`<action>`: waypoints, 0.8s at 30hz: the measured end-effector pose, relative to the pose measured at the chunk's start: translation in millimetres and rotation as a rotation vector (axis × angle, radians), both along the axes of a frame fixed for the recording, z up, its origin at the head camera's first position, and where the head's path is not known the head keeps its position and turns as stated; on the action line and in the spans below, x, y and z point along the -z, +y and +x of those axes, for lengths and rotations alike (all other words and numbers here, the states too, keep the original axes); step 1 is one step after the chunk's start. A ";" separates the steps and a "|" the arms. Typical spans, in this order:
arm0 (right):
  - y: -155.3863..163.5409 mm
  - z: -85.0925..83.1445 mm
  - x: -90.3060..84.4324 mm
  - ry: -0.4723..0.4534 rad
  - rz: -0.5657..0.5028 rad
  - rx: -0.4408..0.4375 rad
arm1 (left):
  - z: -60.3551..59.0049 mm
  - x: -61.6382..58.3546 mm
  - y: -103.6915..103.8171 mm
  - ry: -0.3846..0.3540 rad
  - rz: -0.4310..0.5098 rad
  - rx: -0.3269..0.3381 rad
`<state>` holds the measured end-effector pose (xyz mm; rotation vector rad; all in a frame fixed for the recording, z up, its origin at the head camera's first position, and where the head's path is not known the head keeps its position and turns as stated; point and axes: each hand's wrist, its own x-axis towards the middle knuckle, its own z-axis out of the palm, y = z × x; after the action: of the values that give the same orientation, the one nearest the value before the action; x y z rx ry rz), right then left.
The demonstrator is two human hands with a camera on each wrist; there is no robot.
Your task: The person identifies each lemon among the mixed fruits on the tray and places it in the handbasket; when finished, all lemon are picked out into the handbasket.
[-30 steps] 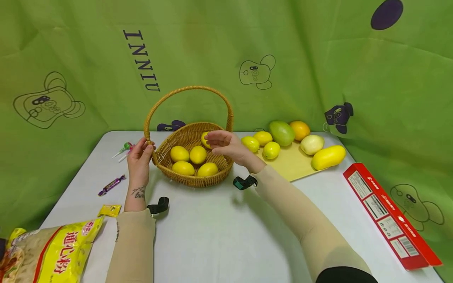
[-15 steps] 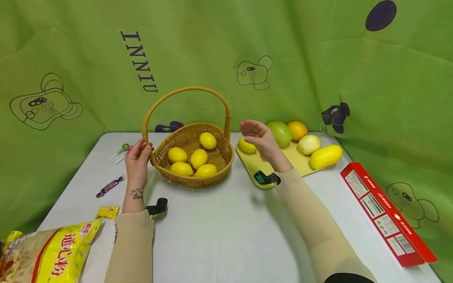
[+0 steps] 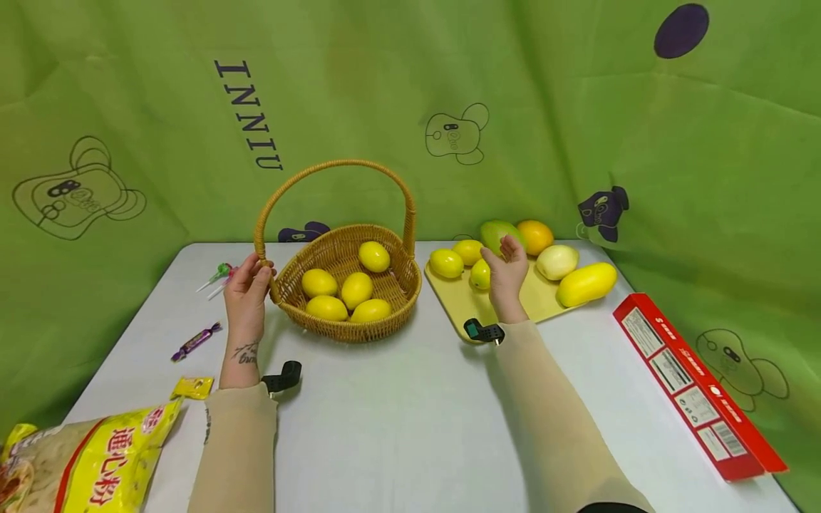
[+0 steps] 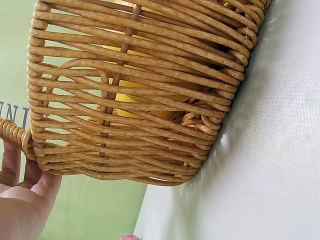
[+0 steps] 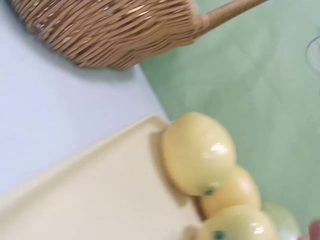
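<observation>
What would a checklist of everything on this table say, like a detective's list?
Surface: white table, covered with cloth.
Job's things: wicker basket holding five lemons; three more lemons on the yellow board, beside a green mango, an orange, a pale fruit and a long yellow fruit.
Clutter: snack bag, wrapped candies, lollipops, red box.
Hands: left hand grips the basket where the handle meets the rim; right hand over the board at a lemon, grasp unclear.
Cables: nothing seen.
Surroundings: green printed backdrop.
</observation>
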<state>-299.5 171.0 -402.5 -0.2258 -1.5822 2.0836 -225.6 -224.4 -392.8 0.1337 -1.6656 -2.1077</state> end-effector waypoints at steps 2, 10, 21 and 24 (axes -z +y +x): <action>-2.9 -1.5 7.9 -0.035 0.014 0.061 | 0.4 0.1 -0.3 -0.004 0.006 -0.001; -9.7 -6.5 28.0 -0.177 0.026 0.158 | 0.3 -1.1 -0.6 -0.037 -0.012 0.001; -18.4 -15.6 37.2 -0.325 0.048 0.156 | -0.3 0.1 -0.8 -0.001 0.002 0.001; -18.3 -17.0 38.9 -0.355 0.045 0.149 | -0.7 0.2 -0.3 0.003 0.010 0.002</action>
<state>-316.5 152.7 -441.4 -0.7085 -1.7494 1.9681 -226.3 -224.7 -392.9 0.1319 -1.6543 -2.1168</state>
